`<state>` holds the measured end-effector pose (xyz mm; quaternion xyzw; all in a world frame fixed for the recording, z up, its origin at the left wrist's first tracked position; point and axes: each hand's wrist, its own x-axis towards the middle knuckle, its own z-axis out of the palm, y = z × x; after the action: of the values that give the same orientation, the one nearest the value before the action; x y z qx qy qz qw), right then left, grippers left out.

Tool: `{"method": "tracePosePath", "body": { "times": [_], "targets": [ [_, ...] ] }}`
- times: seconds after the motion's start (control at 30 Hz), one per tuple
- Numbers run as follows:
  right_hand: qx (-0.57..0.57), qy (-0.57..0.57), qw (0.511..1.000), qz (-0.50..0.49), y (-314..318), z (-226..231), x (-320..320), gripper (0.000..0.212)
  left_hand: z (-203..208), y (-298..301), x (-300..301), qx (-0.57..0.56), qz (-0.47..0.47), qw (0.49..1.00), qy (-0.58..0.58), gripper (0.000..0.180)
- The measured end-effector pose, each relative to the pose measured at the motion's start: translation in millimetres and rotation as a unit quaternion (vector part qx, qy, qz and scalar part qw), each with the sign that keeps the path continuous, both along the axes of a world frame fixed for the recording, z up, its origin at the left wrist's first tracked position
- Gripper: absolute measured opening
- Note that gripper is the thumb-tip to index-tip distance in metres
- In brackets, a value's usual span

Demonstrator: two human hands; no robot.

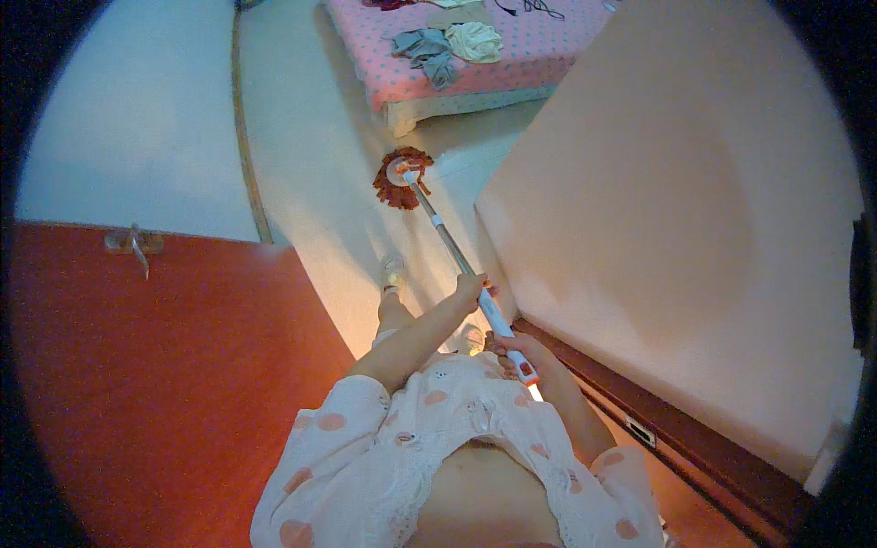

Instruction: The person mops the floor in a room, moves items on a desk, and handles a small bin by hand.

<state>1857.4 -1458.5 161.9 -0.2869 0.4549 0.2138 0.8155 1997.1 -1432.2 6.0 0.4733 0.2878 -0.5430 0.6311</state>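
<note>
A mop (pixel 447 239) with a metal pole and a white and orange handle slants away from me. Its round head of reddish-brown strands (pixel 393 190) rests on the pale floor, just short of the bed. My left hand (pixel 470 290) is wrapped round the pole where the metal meets the white grip. Lower down, near the handle's end, my right hand (pixel 516 351) closes round the white grip. Some fingers of both hands are hidden behind the handle.
An open reddish-brown door (pixel 164 365) with a metal lever handle (pixel 137 248) stands at the left. On the right a pale wall (pixel 658 201) meets a dark door frame (pixel 658 411). Ahead, clothes (pixel 427 55) lie on a bed with a pink dotted cover (pixel 393 82).
</note>
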Motion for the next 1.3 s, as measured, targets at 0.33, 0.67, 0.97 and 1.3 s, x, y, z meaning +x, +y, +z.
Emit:
{"method": "tracePosePath", "body": {
  "times": [0.33, 0.67, 0.97, 1.3],
  "targets": [
    [-0.062, 0.116, 0.976, -0.176, 41.7, 77.1, 121.2, 0.029, 33.5, 1.4, 104.6, -0.018, -0.218, 0.975, 0.049, 0.023],
    [0.166, 0.031, 0.864, -0.475, -17.2, 66.2, 266.0, 0.019, 51.7, -98.9, 246.7, -0.149, -0.384, 0.910, 0.042, 0.012],
    [0.111, 0.006, 0.851, -0.513, -114.6, 77.3, 348.3, 0.023, 22.7, -206.0, 314.6, -0.123, -0.454, 0.881, 0.043, 0.015],
    [0.110, -0.010, 0.799, -0.591, -218.8, 59.7, 440.1, 0.024, 24.6, -337.5, 392.1, -0.076, -0.558, 0.825, 0.057, 0.017]
  ]
}}
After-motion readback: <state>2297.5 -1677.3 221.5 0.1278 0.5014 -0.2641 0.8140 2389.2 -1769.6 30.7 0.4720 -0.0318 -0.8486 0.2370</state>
